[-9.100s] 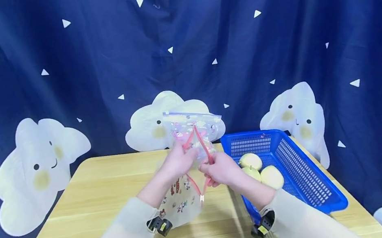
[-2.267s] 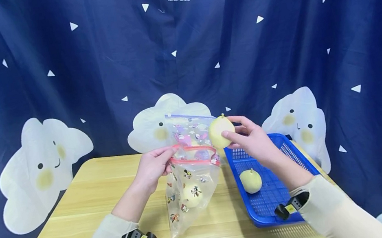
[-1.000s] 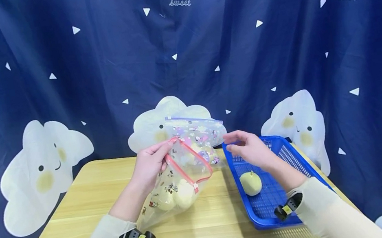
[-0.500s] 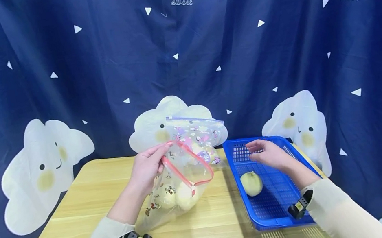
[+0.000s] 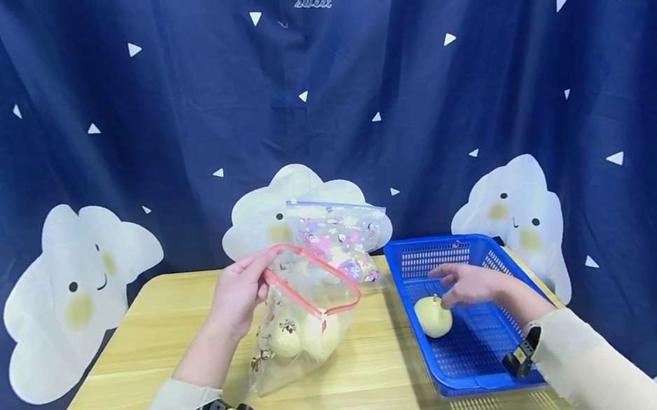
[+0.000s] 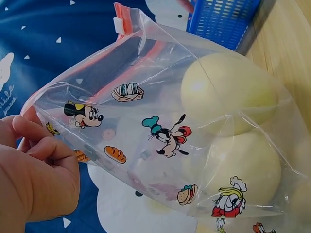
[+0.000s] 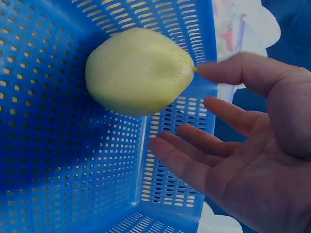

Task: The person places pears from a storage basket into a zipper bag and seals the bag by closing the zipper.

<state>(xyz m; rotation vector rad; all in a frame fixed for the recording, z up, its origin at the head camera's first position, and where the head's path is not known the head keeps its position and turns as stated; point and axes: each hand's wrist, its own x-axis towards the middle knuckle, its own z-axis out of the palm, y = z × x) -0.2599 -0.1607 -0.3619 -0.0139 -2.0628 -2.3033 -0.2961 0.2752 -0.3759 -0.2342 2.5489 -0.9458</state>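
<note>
My left hand point(image 5: 240, 292) pinches the red-edged rim of a clear zip bag point(image 5: 269, 316) printed with cartoon figures. The bag's mouth gapes toward the right, and at least two pale yellow pears point(image 6: 228, 92) sit in its lower part. A single pear point(image 5: 433, 317) lies in the blue basket point(image 5: 434, 366), by its left wall, stem upward. My right hand point(image 5: 470, 283) reaches into the basket beside that pear, fingers spread and holding nothing. In the right wrist view the thumb tip is at the pear's stem point(image 7: 195, 69); whether they touch I cannot tell.
Behind the held bag stands another clear zip bag point(image 5: 339, 232) with a purple zip and pink prints, seemingly filled. All of it rests on a light wooden table point(image 5: 137, 375). A dark blue curtain point(image 5: 191, 98) with clouds hangs at the back.
Earlier both hands held the bag and several pears lay in the basket. The right hand since put a pear into the bag, then lowered into the basket; the left drew the bag slightly left.
</note>
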